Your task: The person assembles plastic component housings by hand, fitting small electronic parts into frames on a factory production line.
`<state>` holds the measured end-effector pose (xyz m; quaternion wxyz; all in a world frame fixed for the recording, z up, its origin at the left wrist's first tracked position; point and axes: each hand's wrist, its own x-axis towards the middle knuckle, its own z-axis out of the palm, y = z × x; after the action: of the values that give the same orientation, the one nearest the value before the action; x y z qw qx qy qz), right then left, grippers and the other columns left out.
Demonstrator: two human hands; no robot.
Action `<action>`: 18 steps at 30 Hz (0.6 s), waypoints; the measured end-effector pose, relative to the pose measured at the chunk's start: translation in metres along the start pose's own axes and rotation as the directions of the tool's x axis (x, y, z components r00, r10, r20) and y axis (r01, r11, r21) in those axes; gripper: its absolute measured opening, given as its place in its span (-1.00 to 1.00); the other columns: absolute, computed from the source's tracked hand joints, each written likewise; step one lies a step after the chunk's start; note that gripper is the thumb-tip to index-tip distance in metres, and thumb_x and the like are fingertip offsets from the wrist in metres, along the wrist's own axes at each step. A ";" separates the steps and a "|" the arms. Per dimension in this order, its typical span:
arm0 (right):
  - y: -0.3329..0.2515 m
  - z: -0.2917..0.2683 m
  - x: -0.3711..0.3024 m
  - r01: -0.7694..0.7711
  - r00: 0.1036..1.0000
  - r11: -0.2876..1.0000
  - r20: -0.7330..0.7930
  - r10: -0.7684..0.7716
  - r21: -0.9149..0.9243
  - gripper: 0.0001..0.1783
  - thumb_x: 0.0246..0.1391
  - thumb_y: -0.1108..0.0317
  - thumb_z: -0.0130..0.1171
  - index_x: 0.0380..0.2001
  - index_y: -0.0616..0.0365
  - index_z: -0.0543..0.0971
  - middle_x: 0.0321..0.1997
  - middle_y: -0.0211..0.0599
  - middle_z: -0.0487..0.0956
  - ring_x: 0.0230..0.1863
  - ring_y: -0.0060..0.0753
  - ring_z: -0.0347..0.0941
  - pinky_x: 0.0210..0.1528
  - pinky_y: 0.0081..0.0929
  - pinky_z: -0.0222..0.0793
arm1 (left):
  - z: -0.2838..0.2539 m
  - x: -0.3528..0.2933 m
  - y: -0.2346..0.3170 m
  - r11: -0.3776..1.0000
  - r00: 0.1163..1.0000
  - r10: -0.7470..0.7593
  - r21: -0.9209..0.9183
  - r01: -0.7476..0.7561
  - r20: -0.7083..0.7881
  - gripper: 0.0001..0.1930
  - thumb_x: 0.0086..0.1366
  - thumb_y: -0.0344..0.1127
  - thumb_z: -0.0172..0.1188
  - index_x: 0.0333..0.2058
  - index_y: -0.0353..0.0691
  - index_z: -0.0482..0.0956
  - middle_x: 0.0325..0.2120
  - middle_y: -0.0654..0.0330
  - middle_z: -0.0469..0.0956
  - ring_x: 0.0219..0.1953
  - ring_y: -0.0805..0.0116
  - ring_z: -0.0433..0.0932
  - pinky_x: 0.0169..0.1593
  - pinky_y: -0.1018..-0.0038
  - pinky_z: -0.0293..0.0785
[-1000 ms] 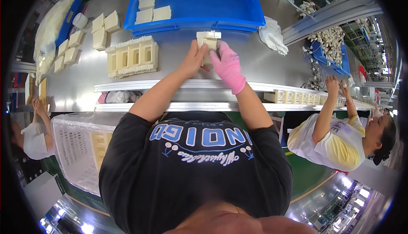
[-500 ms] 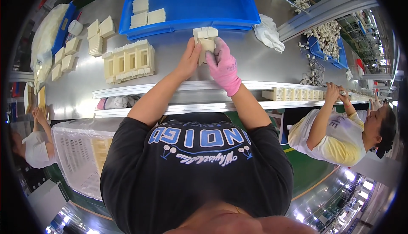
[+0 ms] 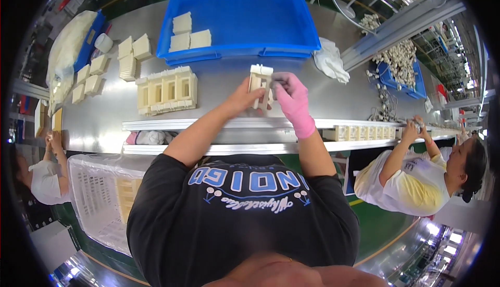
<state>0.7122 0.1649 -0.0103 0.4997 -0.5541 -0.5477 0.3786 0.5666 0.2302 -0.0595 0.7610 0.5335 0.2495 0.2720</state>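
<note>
Bare, my left hand (image 3: 241, 99) is closed round a cream plastic frame (image 3: 261, 70), with the thumb across its lower front. The frame stands roughly upright above the metal table, and a recess shows in its front. A pink glove with grey fingertips covers my right hand (image 3: 295, 102). Its fingers are curled together at the frame's right edge; whatever is between them is hidden. To the left, a row of similar cream frames (image 3: 166, 90) stands side by side on the table.
Beyond my hands sits a blue tray (image 3: 239, 57) with stacked cream pieces (image 3: 190, 38) inside. More stacks (image 3: 127, 67) lie left on the table, a white cloth (image 3: 330, 60) right. A rail (image 3: 219, 124) holding cream frames (image 3: 364, 133) crosses in front of me. People work at both sides.
My right hand has drawn back from the frame's front to its right edge, fingers curling in. The frame's recess now shows more openly. The whole view has shifted slightly.
</note>
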 end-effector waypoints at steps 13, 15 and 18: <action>0.011 -0.001 0.006 0.183 0.983 0.978 -0.005 -0.184 -0.101 -0.42 -0.22 0.37 0.09 -0.02 0.21 0.26 0.01 -0.08 0.24 -0.01 -0.24 0.25 0.04 -0.43 0.15 | 0.011 -0.001 -0.006 0.984 0.991 0.133 0.118 -0.132 -0.004 -0.55 0.21 -0.23 -0.06 -0.01 -0.25 0.01 -0.30 0.05 0.36 -0.40 0.26 0.51 -0.47 0.43 0.47; 0.007 -0.007 0.007 0.144 0.988 0.989 0.061 -0.142 -0.041 -0.39 -0.24 0.37 0.09 -0.01 0.22 0.25 0.03 -0.08 0.24 0.02 -0.22 0.24 0.08 -0.43 0.10 | 0.022 -0.012 0.027 0.978 0.984 -0.157 0.155 0.142 0.086 -0.56 0.20 -0.20 -0.02 -0.04 -0.28 0.09 -0.37 0.06 0.40 -0.45 0.27 0.52 -0.50 0.44 0.47; -0.013 -0.018 0.003 0.277 0.938 0.961 0.212 -0.273 0.008 -0.31 -0.25 0.29 0.10 0.05 0.21 0.20 -0.02 -0.15 0.31 0.02 -0.34 0.21 0.03 -0.45 0.15 | 0.015 -0.017 0.037 0.969 0.918 -0.232 -0.009 0.248 0.322 -0.58 0.18 -0.20 0.01 -0.07 -0.28 0.15 -0.41 0.06 0.42 -0.52 0.26 0.52 -0.54 0.44 0.46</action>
<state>0.7265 0.1640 0.0064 0.4808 -0.4342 -0.6737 0.3556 0.5588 0.2185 -0.0180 0.8317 0.5168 0.1802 0.0932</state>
